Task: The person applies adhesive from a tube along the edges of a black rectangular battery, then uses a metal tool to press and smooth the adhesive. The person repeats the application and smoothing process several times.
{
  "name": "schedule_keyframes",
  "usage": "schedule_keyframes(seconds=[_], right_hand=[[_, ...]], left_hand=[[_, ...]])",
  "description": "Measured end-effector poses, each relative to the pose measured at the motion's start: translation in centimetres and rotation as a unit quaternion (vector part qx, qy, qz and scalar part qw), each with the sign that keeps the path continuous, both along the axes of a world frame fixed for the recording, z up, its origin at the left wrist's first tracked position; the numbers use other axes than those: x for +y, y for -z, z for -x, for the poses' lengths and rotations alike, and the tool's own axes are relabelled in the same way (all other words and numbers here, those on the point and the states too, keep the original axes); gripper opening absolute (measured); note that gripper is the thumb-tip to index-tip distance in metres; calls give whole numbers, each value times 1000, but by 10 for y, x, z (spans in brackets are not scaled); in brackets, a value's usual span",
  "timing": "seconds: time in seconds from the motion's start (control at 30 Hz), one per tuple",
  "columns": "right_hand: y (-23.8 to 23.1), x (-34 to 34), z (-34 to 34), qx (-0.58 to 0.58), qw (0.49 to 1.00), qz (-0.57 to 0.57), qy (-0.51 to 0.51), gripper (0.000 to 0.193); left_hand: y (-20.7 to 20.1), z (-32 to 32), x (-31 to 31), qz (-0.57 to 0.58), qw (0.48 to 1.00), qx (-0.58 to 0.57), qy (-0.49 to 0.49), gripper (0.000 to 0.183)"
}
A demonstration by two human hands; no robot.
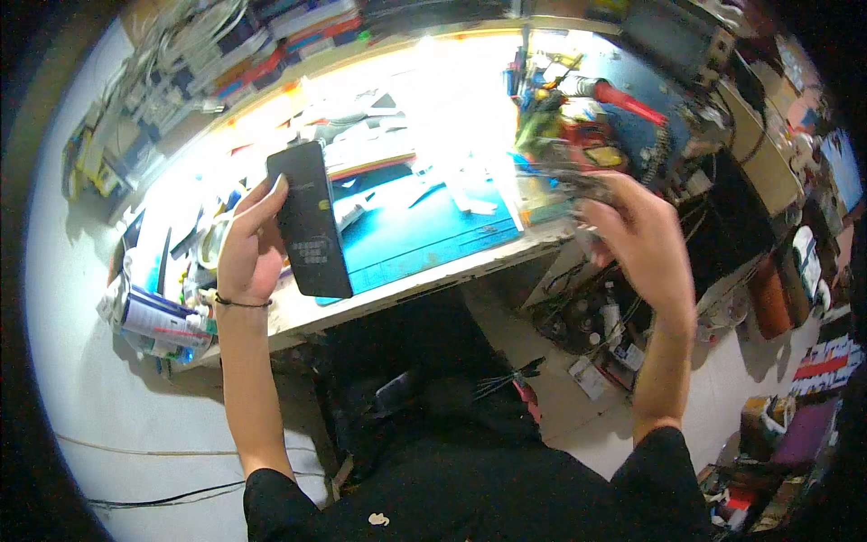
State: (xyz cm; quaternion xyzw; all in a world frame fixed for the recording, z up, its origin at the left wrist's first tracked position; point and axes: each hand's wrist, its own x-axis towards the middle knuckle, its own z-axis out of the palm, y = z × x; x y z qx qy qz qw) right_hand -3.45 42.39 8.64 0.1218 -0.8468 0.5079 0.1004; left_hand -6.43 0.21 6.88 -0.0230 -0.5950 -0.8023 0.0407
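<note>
My left hand (253, 239) grips a black smartphone (313, 226) by its left edge, thumb on the upper face. The phone is upright and slightly tilted, held over the front of the bench, with pale print and a small yellow spot on its face. Behind and to the right of it lies a blue work mat (433, 237) with paper scraps and small parts on it. My right hand (637, 230) is at the bench's right side, fingers curled around a dark, motion-blurred object whose kind is unclear. Tools crowd the space just beyond that hand.
A red-handled tool (632, 101) and many hand tools fill the back right. Bright light washes out the bench's middle. A white-and-blue can (163, 318) stands at the left end. Cables and boxes clutter the right; loose wires (172, 497) run along the floor.
</note>
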Motion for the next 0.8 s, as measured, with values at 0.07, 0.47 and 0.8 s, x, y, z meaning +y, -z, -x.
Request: schedule_keyframes(seconds=[0.07,0.47,0.8], right_hand=[[2,-55,55,53,980,-162,-99,21],[14,-140,162,-158,902,-246,-318,55],[-2,-145,156,-129,912,-279,-272,37]], left_hand=[[0,4,-4,-18,1000,7,10,41],[6,43,2,-51,994,-37,85,32],[16,48,5,-27,993,-46,102,34]])
